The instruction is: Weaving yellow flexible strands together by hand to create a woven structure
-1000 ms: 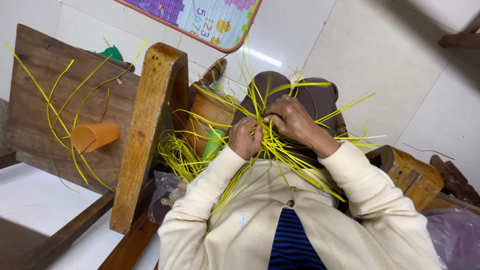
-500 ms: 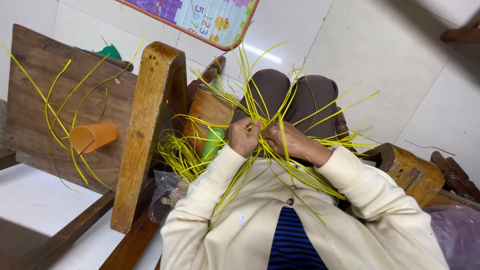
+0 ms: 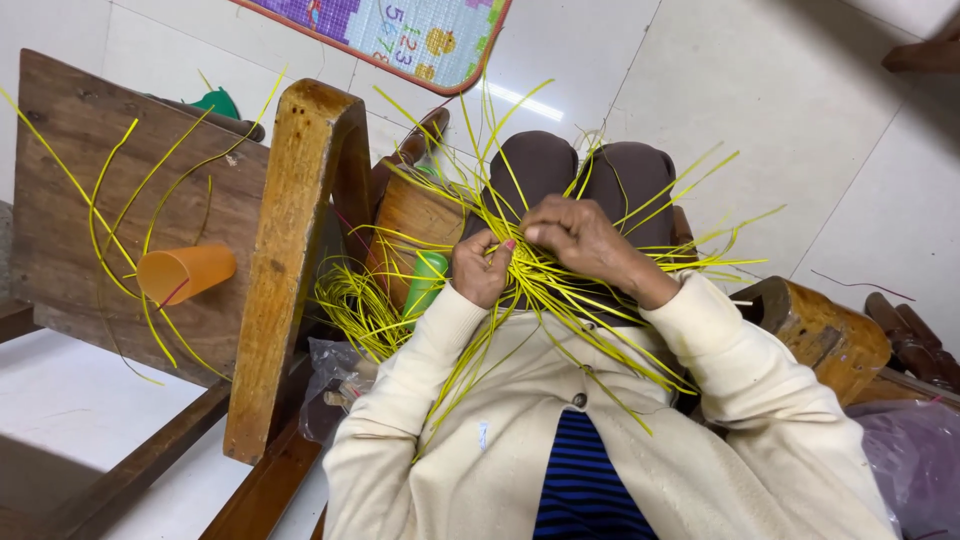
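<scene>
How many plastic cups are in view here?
2: an orange plastic cup lying on its side against the wooden chair, and a green plastic cup just beside the left hand. The yellow strips may hide more.

Single head-worn view, steeply downward, close over lap and hands [image 3: 560, 250]

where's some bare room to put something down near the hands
Bare white floor lies left of the wooden chair frame, and more beyond the knees at upper right. It is crowded at the lap: both hands, left hand and right hand, are buried in yellow strips.
</scene>
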